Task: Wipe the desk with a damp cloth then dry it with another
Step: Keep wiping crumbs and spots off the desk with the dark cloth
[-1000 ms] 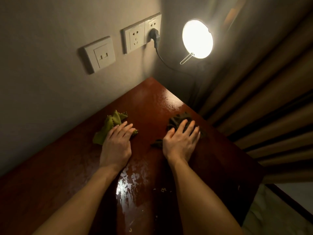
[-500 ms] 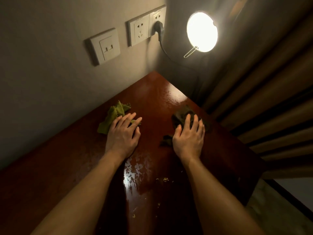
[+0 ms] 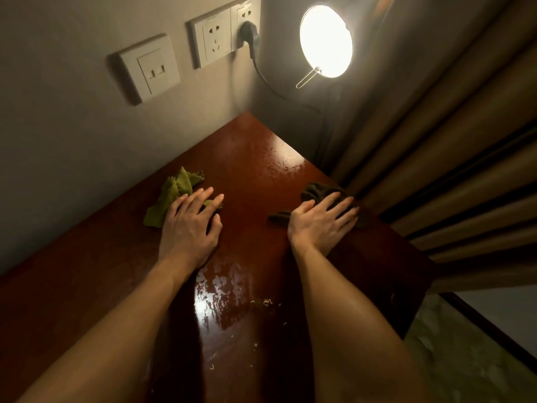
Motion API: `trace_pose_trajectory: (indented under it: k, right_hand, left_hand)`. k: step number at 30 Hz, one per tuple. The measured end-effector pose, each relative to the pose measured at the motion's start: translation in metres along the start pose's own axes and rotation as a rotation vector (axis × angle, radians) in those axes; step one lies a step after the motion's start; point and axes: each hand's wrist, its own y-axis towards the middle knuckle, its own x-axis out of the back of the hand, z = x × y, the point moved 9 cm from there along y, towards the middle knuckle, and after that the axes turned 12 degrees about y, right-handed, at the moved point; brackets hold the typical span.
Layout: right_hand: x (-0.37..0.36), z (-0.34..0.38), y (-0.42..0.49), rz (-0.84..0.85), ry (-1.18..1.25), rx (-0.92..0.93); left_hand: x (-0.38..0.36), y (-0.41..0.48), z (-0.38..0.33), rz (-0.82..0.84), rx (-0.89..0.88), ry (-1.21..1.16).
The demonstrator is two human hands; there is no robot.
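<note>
Currently head view: left hand lies flat, fingers straight, pressing crumpled green cloth near the wall on the glossy red-brown wooden desk. Right hand flat, fingers spread, pressing dark crumpled cloth at the desk's right edge. Wet sheen between the forearms.

Desk middle open; wall left, curtain right.

We press our left hand flat on a green cloth at the frame's centre left and our right hand flat on a dark cloth at centre right, both on the wet, glossy desk under a round lamp at upper right.
</note>
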Motion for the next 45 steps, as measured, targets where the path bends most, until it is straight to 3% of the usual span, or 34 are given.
trace_pose_trajectory:
  k: [9, 16, 27, 30, 40, 45]
  right_hand:
    - [0.009, -0.031, -0.039, 0.011, 0.000, 0.081]
    - [0.019, -0.074, -0.115, 0.057, 0.010, 0.125]
    - [0.007, -0.021, -0.013, 0.061, 0.023, 0.084]
    - [0.001, -0.011, 0.017, 0.138, -0.033, 0.224]
    - [0.031, -0.067, 0.056, 0.668, -0.356, 1.103]
    - [0.052, -0.107, 0.058, 0.699, -0.403, 1.252]
  left_hand:
    - [0.003, 0.002, -0.017, 0.069, -0.032, 0.160]
    - [-0.005, -0.008, -0.030, 0.191, 0.120, 0.093]
    - [-0.002, -0.016, -0.027, 0.087, 0.179, 0.030]
    - [-0.007, -0.015, -0.027, 0.098, 0.182, 0.044]
    - [-0.008, -0.015, -0.028, 0.081, 0.184, 0.064]
    - [-0.005, -0.015, -0.030, 0.064, 0.186, 0.072]
